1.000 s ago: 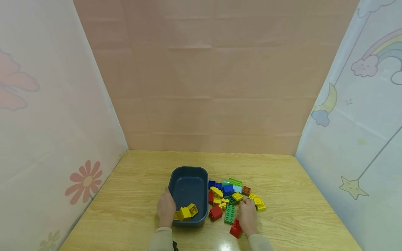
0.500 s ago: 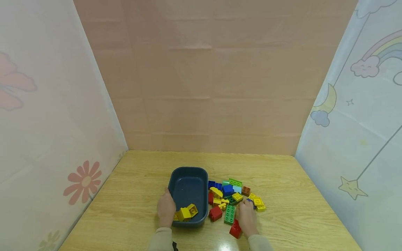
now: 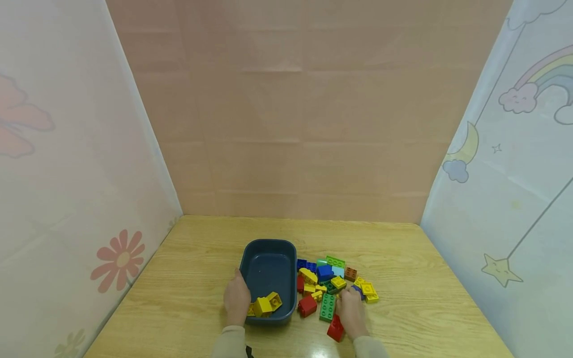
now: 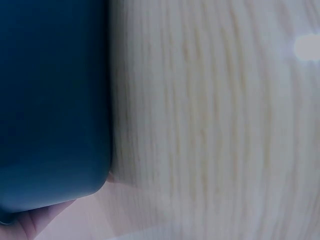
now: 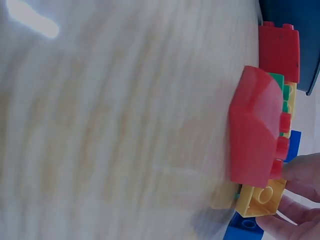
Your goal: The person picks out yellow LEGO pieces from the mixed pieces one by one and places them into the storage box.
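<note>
A dark blue plastic bin (image 3: 268, 268) stands on the table, with several yellow blocks (image 3: 264, 305) lying at its near end. My left hand (image 3: 236, 300) grips the bin's left side near the front; in the left wrist view a bit of that hand (image 4: 30, 225) shows against the bin's wall. Among the loose blocks to the right, my right hand (image 3: 352, 312) pinches a yellow toy brick (image 5: 261, 199) between thumb and fingers. That brick is mostly hidden from the head view. Close to it lie a sloped red block (image 5: 254, 135) and a blue block (image 5: 243, 228).
Loose blocks crowd the bin's right side: a long green brick (image 3: 328, 307), a red block (image 3: 307, 306), a blue block (image 3: 325, 272), a brown brick (image 3: 350, 273) and yellow ones (image 3: 368, 289). A wood-grain table (image 3: 188, 288) extends to patterned side walls and a plain back wall.
My right hand has shifted slightly left, and a blue block beside it has come into view. The left hand and the bin have stayed in place.
</note>
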{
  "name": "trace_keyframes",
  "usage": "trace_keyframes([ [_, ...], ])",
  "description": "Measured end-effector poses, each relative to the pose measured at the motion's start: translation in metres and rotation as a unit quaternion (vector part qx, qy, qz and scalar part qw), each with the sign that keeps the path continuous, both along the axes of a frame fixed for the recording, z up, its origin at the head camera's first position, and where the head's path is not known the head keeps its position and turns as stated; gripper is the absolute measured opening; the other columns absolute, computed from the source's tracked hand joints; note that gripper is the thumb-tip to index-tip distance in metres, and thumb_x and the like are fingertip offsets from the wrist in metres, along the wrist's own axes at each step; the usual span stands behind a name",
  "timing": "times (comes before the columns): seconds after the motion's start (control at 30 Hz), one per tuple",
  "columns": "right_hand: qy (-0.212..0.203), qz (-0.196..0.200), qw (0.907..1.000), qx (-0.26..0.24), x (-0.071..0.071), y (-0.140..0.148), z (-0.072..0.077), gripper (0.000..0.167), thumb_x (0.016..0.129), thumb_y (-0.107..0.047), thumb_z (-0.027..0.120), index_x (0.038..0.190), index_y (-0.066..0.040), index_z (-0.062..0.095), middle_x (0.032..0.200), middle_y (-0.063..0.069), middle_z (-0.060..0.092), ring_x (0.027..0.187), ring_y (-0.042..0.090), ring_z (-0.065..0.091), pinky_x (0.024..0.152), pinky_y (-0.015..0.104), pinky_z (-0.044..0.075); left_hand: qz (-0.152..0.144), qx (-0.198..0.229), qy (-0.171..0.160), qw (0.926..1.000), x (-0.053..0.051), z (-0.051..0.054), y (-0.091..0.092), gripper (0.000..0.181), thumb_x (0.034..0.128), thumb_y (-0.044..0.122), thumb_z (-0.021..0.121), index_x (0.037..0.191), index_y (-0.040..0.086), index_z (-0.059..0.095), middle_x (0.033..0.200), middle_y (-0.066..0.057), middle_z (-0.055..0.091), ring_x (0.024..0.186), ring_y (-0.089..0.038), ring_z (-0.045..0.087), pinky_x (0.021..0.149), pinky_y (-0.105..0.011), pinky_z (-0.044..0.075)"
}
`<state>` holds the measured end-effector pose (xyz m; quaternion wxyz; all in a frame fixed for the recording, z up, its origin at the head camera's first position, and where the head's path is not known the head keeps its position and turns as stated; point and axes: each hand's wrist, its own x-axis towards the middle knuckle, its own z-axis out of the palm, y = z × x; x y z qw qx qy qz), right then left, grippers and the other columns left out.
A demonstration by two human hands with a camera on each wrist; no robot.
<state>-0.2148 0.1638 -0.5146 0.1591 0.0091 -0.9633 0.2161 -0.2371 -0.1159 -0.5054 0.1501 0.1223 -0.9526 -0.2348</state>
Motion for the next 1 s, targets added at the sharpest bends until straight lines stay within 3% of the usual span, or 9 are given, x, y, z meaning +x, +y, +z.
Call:
trace_keyframes([
  [0.2, 0.059, 0.004, 0.9982, -0.01, 0.0, 0.0, 0.002, 0.004, 0.069, 0.005, 0.066, 0.067, 0.005, 0.062, 0.065, 0.009, 0.05, 0.065, 0.027, 0.05, 0.058, 0.039, 0.045, 0.001, 0.0, 0.0, 1.0, -0.001, 0.0, 0.0, 0.042, 0.08, -0.008, 0.053, 0.121, -0.012, 0.046, 0.055, -0.013, 0.051, 0.045, -0.02, 0.05, 0.041, -0.034, 0.042],
  [0.47, 0.076, 0.017, 0.9959, -0.046, 0.001, -0.011, 0.021, 0.004, 0.074, 0.004, 0.065, 0.075, 0.008, 0.064, 0.076, 0.016, 0.059, 0.077, 0.033, 0.055, 0.067, 0.042, 0.047, 0.001, 0.004, 0.005, 1.0, 0.0, 0.001, 0.0, 0.041, 0.0804, -0.009, 0.052, 0.121, -0.013, 0.046, 0.058, -0.015, 0.053, 0.047, -0.023, 0.052, 0.041, -0.035, 0.043],
  [0.73, 0.149, 0.038, 0.9862, -0.061, 0.003, -0.028, 0.033, 0.006, 0.071, 0.003, 0.069, 0.075, 0.005, 0.065, 0.078, 0.014, 0.06, 0.078, 0.029, 0.056, 0.062, 0.036, 0.049, -0.002, 0.006, -0.022, 0.9997, 0.001, 0.002, 0.0, 0.044, 0.081, -0.008, 0.052, 0.124, -0.012, 0.043, 0.055, -0.012, 0.05, 0.046, -0.019, 0.049, 0.042, -0.032, 0.042],
  [0.9, 0.209, 0.061, 0.9742, -0.06, 0.003, -0.041, 0.038, 0.009, 0.068, 0.006, 0.071, 0.074, 0.005, 0.065, 0.079, 0.014, 0.06, 0.077, 0.028, 0.056, 0.063, 0.036, 0.049, 0.003, 0.004, -0.023, 0.9997, 0.001, 0.003, 0.0, 0.043, 0.0812, -0.008, 0.052, 0.124, -0.011, 0.044, 0.06, -0.015, 0.054, 0.049, -0.023, 0.053, 0.044, -0.035, 0.044],
  [1.0, 0.218, 0.079, 0.9708, -0.06, 0.004, -0.052, 0.041, 0.01, 0.068, 0.005, 0.072, 0.076, 0.005, 0.065, 0.082, 0.014, 0.06, 0.079, 0.028, 0.055, 0.065, 0.037, 0.049, 0.004, 0.003, -0.023, 0.9997, 0.001, 0.003, 0.0, 0.043, 0.081, -0.008, 0.052, 0.123, -0.011, 0.044, 0.061, -0.016, 0.055, 0.05, -0.024, 0.054, 0.044, -0.036, 0.044],
])
